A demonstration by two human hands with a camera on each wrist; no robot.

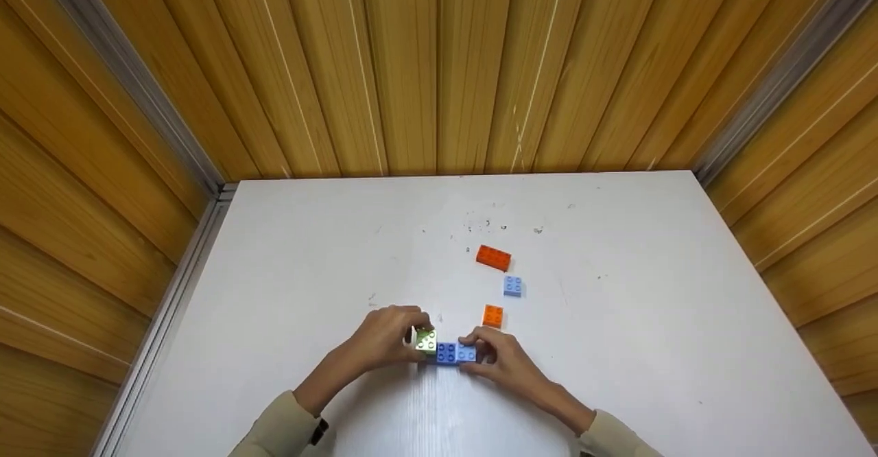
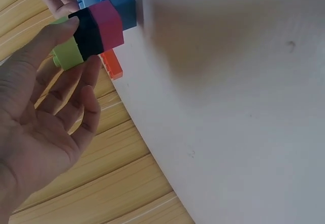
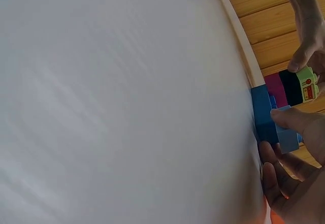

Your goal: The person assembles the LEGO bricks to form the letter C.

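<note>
My left hand [image 1: 387, 337] pinches a small stack of toy building bricks between thumb and fingers. In the left wrist view the stack has a lime green brick [image 2: 68, 53], a black brick [image 2: 89, 33] and a magenta brick [image 2: 108, 26]. A red picture marks the green brick's side in the right wrist view. My right hand [image 1: 507, 361] grips a light blue brick [image 3: 287, 138] that sits on one end of a darker blue brick [image 3: 262, 115]. The blue brick rests on the table, and the magenta end is right at its studs. Fingers partly hide both groups.
Beyond my right hand lie an orange brick [image 1: 492, 315], another light blue brick [image 1: 512, 286] and a longer red-orange brick [image 1: 493, 257] on the white table [image 1: 309, 251]. Wood-patterned walls [image 1: 439, 66] stand at the back and both sides.
</note>
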